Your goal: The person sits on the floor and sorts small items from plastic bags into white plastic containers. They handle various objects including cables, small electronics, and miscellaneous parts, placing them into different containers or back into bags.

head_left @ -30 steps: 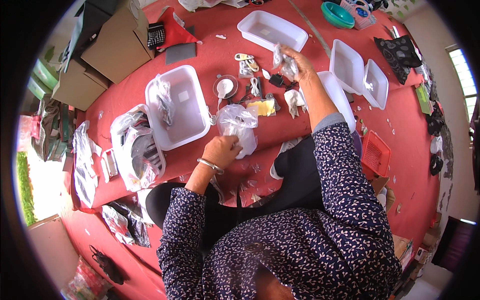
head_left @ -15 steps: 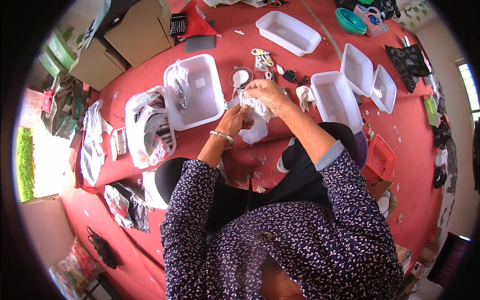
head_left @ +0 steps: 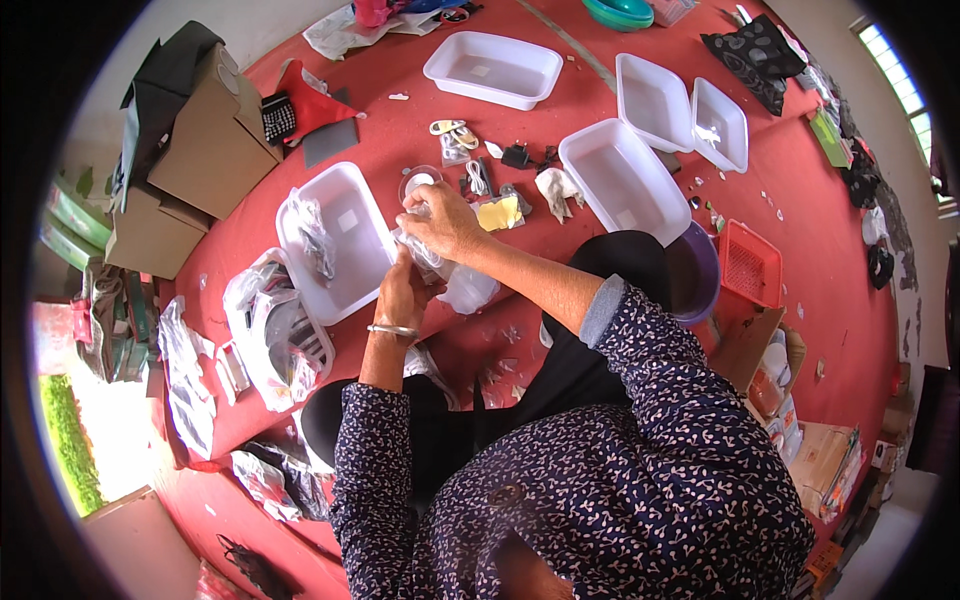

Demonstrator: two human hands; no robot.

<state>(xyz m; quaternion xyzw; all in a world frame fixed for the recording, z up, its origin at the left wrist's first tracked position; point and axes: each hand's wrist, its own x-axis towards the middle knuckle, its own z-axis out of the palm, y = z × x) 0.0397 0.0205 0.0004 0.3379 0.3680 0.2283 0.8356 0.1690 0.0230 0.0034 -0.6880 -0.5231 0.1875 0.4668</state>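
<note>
In front of my crossed legs, both hands are closed on a crumpled clear plastic bag (head_left: 470,290) with something whitish bunched inside. My left hand (head_left: 400,295), a silver bangle on its wrist, grips the bag from below. From above, my right hand (head_left: 445,222) pinches the bunched upper part. What lies between the fingers is partly hidden. Just beyond them sits a small round clear-and-white piece (head_left: 420,180), partly covered by my right hand. Close by on the red floor are a coiled white cable (head_left: 477,178), a yellow piece (head_left: 500,212) and a black plug adapter (head_left: 516,155).
A white tray (head_left: 375,272) holding a plastic bag stands at my left, beside a tray of bagged things (head_left: 270,345). More white trays (head_left: 630,185) stand ahead and to the right. A red basket (head_left: 750,265) and purple basin (head_left: 700,290) are by my right knee. Cardboard boxes (head_left: 215,130) stand far left.
The view has turned rightward. My hands, still holding the bag, have moved nearer the left tray. The yellow piece and coiled cable now show more plainly beside my right hand.
</note>
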